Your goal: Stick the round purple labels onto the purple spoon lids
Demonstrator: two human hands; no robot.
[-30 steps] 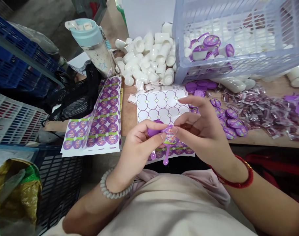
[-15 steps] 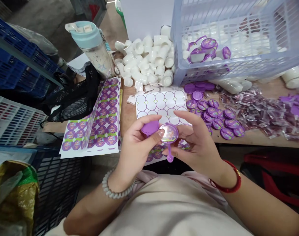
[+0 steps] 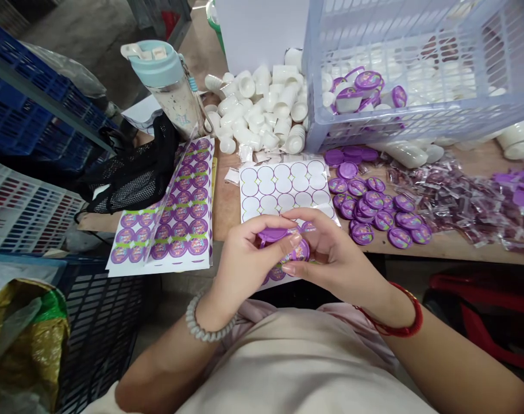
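Observation:
My left hand [image 3: 245, 259] is closed on a plain purple lid [image 3: 271, 234], and its thumb presses on the face of a second purple lid [image 3: 304, 250] that bears a round printed sticker. From the other side my right hand [image 3: 337, 247] curls round the stickered lid, thumb at its lower edge, fingers behind. Both hands meet over the near part of a sticker sheet [image 3: 268, 202], whose upper rows are white with their circles peeled off. Right of it lies a pile of stickered purple lids [image 3: 374, 201], with several plain lids [image 3: 347, 170] behind.
Printed sticker sheets [image 3: 180, 224] lie at left beside a black mesh bag [image 3: 137, 178] and a bottle [image 3: 158, 75]. White cups [image 3: 257, 109] are heaped behind. A pale blue crate [image 3: 382, 129] holds cups and lids. Small clear packets [image 3: 451, 195] spread across the right.
My right fingers have closed in round the stickered lid, and its small purple handle tab, which pointed down towards me, no longer shows. The plain lid in my left hand is tilted flatter.

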